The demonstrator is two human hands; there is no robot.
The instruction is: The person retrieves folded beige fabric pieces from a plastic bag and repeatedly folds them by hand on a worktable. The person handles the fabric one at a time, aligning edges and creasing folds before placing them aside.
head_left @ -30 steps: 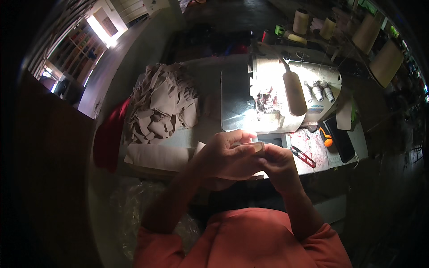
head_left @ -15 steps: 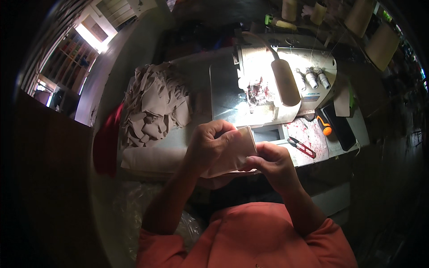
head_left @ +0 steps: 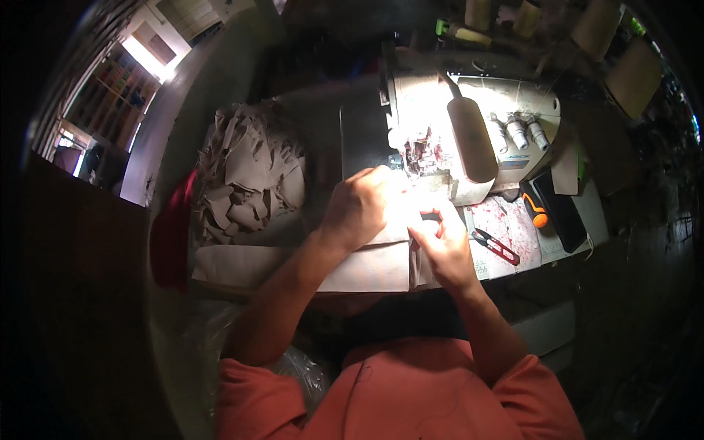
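Cloth [head_left: 394, 233], pale beige, is lying beneath two bare hands in the head view, just in front of the sewing machine [head_left: 524, 106], on the side nearer the person. The left hand [head_left: 361, 209] is resting over it, close to the machine's needle area, knuckles up and fingers bent; glare is hiding the fingertips, so I cannot tell whether they are gripping or only pressing. The right hand [head_left: 446, 246] is sitting in front of the machine too, its thumb and forefinger making a loop and pinching the cloth's right edge. A lamp [head_left: 473, 139] is hanging over the machine's front, and its needle area is glowing white.

Left of the machine, a heap of beige scraps [head_left: 253, 172] is spreading, with red fabric [head_left: 172, 238] hanging beyond it. A long beige panel [head_left: 367, 271] is stretching along the table edge in front of the machine. To the machine's front right, red-handled snips [head_left: 499, 247], an orange-ended tool [head_left: 539, 218] and a black slab [head_left: 561, 213] are lying. Thread cones [head_left: 634, 79] are standing behind the machine, to its right.
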